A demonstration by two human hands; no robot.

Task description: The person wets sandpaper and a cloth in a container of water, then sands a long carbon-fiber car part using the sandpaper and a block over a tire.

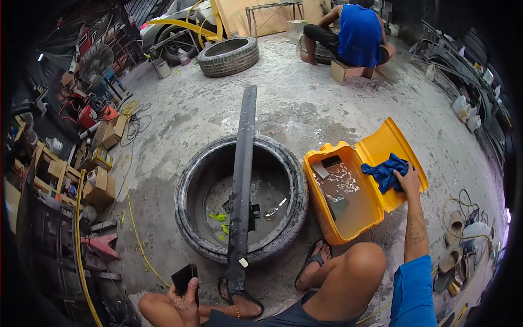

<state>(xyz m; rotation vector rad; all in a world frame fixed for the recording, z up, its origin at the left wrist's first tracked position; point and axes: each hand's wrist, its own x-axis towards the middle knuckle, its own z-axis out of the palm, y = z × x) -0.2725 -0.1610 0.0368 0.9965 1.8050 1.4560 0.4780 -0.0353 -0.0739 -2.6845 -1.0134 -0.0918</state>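
Observation:
My left hand (pixel 185 302), low in the view, is closed round a black flat rectangular piece (pixel 184 279). My right hand (pixel 408 179) grips a crumpled blue cloth (pixel 385 173) lying on the folded-back flap of a yellow cut-open plastic container (pixel 343 240). Cloudy water fills the container, with a few flat pieces under the surface. Between my feet and beyond, a long dark trim strip (pixel 244 141) lies across an upright-facing tire (pixel 188 218). A small pale block (pixel 243 262) rests on the strip's near end.
Inside the tire are bright green scraps (pixel 218 217) and dark bits. Another tire (pixel 229 57) lies farther off. A person in a blue top (pixel 359 35) sits on a box at the back. Cardboard boxes (pixel 99 185) and a pink jack stand (pixel 101 246) line the left; sandals (pixel 451 256) lie right.

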